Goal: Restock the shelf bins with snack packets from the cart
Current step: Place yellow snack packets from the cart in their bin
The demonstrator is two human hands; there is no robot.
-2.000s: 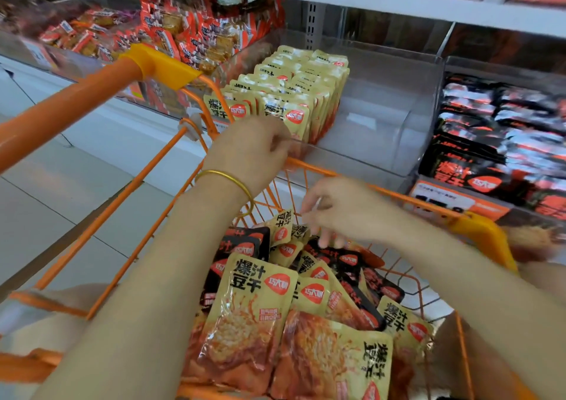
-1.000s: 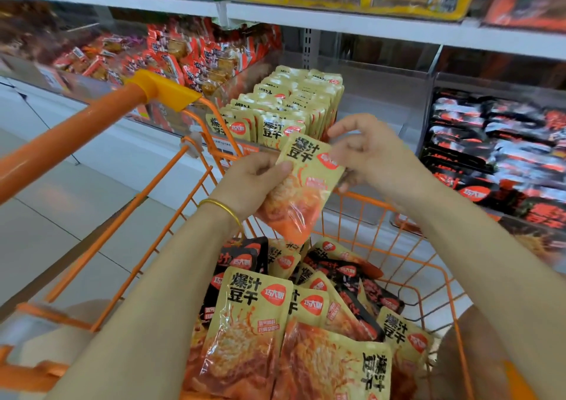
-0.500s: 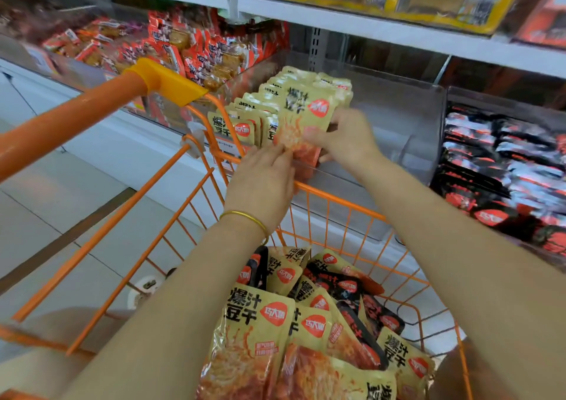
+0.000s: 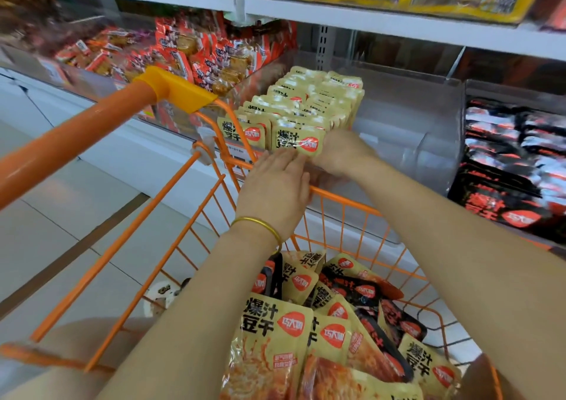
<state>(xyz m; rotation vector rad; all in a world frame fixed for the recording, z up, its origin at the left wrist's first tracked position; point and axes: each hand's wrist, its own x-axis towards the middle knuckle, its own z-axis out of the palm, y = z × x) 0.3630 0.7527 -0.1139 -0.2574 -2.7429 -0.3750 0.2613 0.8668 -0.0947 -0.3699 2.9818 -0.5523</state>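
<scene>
A yellow snack packet (image 4: 298,143) stands at the front of two rows of like yellow packets (image 4: 309,102) in a clear shelf bin (image 4: 428,142). My right hand (image 4: 343,153) grips the packet's right edge, down inside the bin front. My left hand (image 4: 277,185), with a gold bangle, has straight fingers touching the packet's lower edge above the cart rim. The orange wire cart (image 4: 346,199) below holds several yellow and black packets (image 4: 306,332).
The right half of the clear bin has no packets in it. A bin of black packets (image 4: 514,166) sits to the right and red packets (image 4: 196,53) to the left. The cart's orange handle (image 4: 92,133) crosses the left side. A white shelf (image 4: 382,22) runs overhead.
Both hands lifted a yellow packet from the cart up to the bin. It has since dropped into the front of the right row, and my left hand has opened.
</scene>
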